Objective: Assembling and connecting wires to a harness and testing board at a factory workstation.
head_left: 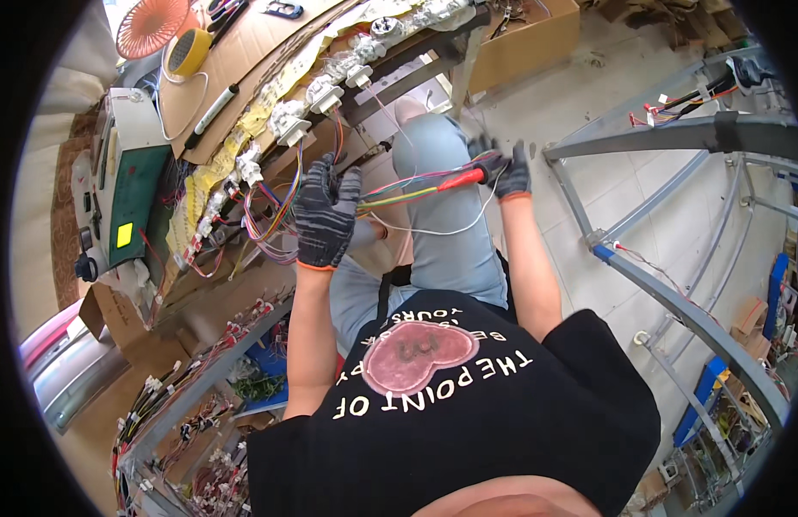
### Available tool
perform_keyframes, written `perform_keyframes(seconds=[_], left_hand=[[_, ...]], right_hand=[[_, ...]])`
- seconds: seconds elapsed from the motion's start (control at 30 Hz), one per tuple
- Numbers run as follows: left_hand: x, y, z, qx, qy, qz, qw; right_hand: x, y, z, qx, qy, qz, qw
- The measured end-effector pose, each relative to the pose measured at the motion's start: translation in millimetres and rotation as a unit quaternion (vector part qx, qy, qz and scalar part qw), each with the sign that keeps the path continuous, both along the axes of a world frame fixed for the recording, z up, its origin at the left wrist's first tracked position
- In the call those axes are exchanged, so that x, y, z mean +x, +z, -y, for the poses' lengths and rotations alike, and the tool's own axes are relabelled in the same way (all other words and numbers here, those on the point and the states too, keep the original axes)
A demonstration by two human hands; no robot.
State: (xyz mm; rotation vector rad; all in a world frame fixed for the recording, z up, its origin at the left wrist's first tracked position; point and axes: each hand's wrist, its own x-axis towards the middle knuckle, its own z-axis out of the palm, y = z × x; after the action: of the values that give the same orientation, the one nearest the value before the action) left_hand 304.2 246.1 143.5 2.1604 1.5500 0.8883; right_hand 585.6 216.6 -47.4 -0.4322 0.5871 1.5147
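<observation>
My right hand (512, 172), in a dark grey glove, is closed round the end of a wire harness, by a red sleeve (461, 180). Multicoloured wires (399, 198) stretch leftward from it across my lap, and one white wire (442, 233) sags below them. My left hand (326, 220), in a striped grey glove with an orange cuff, lies over the wires with its fingers stretched out; its palm side is hidden. Left of it, looped wires (274, 228) hang from white connectors (289, 125) fixed along the edge of a slanted board.
On the cardboard-covered board (244, 77) lie a marker (214, 115), a yellow tape roll (189, 52) and an orange basket (152, 26). A green-fronted box (140, 189) stands left. Metal frames (674, 133) carry wires at right; more harnesses (158, 396) hang at lower left.
</observation>
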Motion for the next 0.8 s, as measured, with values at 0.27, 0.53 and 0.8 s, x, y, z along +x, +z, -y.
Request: perform_keyframes(seconds=[0.27, 0.53, 0.8], left_hand=[[55.1, 60.3, 77.5, 0.207, -0.26, -0.091, 0.939], [141.0, 55.1, 3.7, -0.457, -0.297, 0.144, 0.826], [85.5, 19.9, 17.3, -0.596, -0.173, 0.33, 0.711]], right_hand=[[-18.5, 128.8, 26.2, 0.105, -0.006, 0.333, 0.937], [-51.7, 118.8, 89.0, 0.209, 0.202, 0.418, 0.861], [25.0, 113.2, 45.6, 0.023, -0.006, 0.159, 0.987]])
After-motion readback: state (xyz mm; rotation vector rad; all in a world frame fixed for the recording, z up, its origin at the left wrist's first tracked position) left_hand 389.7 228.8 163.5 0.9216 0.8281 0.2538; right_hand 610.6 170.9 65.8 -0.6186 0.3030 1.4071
